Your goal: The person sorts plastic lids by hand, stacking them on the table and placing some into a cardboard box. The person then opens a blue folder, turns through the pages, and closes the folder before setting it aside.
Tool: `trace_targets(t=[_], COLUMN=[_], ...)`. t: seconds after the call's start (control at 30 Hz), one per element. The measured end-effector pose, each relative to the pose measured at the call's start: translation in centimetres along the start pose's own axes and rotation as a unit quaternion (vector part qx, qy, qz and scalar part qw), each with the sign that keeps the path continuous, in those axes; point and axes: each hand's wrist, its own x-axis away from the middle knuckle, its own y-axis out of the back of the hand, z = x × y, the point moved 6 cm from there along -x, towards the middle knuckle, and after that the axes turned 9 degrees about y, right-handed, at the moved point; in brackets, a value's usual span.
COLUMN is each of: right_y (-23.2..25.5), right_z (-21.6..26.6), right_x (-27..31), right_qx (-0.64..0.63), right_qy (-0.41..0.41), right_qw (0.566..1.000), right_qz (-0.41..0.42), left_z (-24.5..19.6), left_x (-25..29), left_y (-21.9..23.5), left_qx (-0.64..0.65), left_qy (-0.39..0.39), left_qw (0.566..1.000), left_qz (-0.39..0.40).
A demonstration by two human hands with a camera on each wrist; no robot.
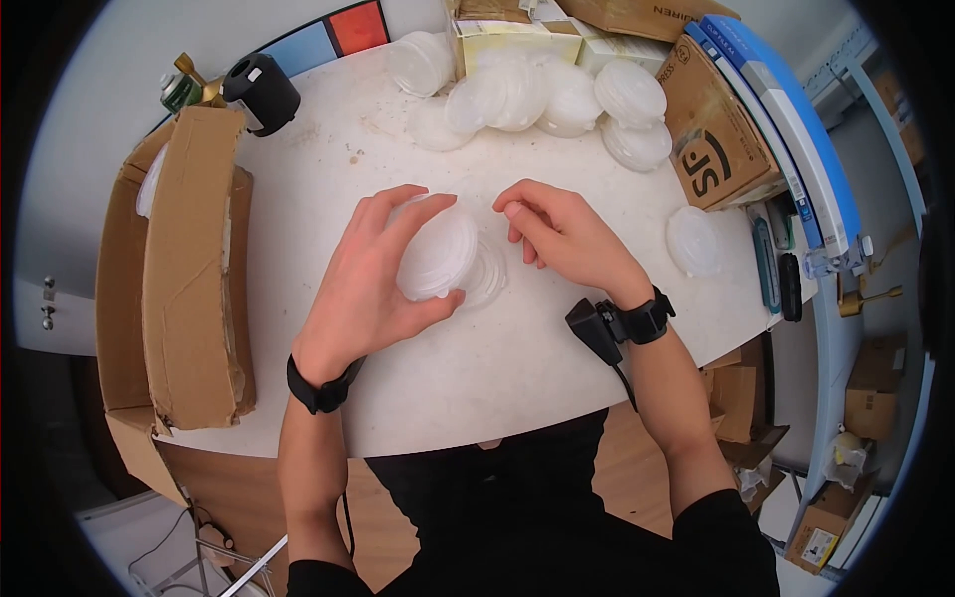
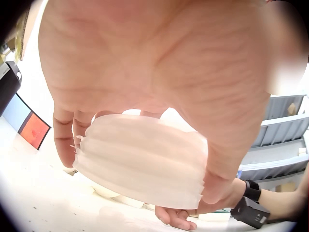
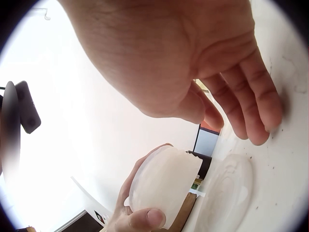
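My left hand (image 1: 360,277) grips a stack of round translucent plastic lids (image 1: 441,254) between thumb and fingers, over the middle of the table. From the left wrist view, the stack (image 2: 140,162) shows several layered, ridged edges spanning the palm. Another clear lid (image 1: 489,277) lies flat on the table, partly hidden behind the stack. To the right of it hovers my right hand (image 1: 575,237), holding nothing, its fingers loosely bent. In the right wrist view those fingers (image 3: 236,104) hang close over the tabletop, beside the flat lid (image 3: 231,191).
Piles of similar lids (image 1: 517,95) lie at the back of the white table (image 1: 328,129). A single lid (image 1: 693,241) is at the right. Cardboard boxes stand left (image 1: 194,279) and back right (image 1: 721,139). A black cylinder (image 1: 261,95) stands back left.
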Motion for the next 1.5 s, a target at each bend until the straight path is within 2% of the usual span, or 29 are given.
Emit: trace_targets(t=[0.27,0.7,0.9,1.03,1.13,1.23,1.27,1.33,1.5], right_y=[-0.6,-0.9,-0.9,-0.9,0.1,2.6,3.0,4.6,8.8], right_z=[0.2,0.0,0.1,0.1,0.1,0.2,0.2,0.5,2.5], right_x=[0.1,0.0,0.1,0.1,0.4,0.4,0.9,1.4,6.2], right_qx=[-0.020,-0.010,-0.001,-0.004,0.023,0.134,0.134,0.113,0.187], right_qy=[0.004,0.020,0.025,0.027,0.026,0.014,0.014,0.029,0.002], right_qw=[0.999,0.997,0.996,0.996,0.997,0.990,0.990,0.993,0.981], right_qz=[0.049,0.070,0.085,0.086,0.069,0.032,0.034,-0.027,-0.054], left_z=[-1.3,-1.7,-1.6,-1.6,-1.4,-1.2,-1.2,-1.0,-0.7], left_x=[0.3,0.4,0.3,0.4,0.5,0.7,0.7,0.6,0.8], left_y=[-2.5,-3.1,-3.2,-2.9,-2.7,-2.8,-2.8,-2.5,-2.7], left_qx=[-0.011,-0.034,-0.012,-0.014,-0.008,-0.009,-0.008,-0.011,-0.018], left_qy=[-0.050,-0.048,-0.012,-0.016,-0.022,-0.028,-0.032,-0.030,-0.042], left_qw=[0.995,0.995,0.994,0.993,0.993,0.993,0.993,0.994,0.993], left_qz=[0.084,0.081,0.110,0.114,0.120,0.117,0.115,0.106,0.112])
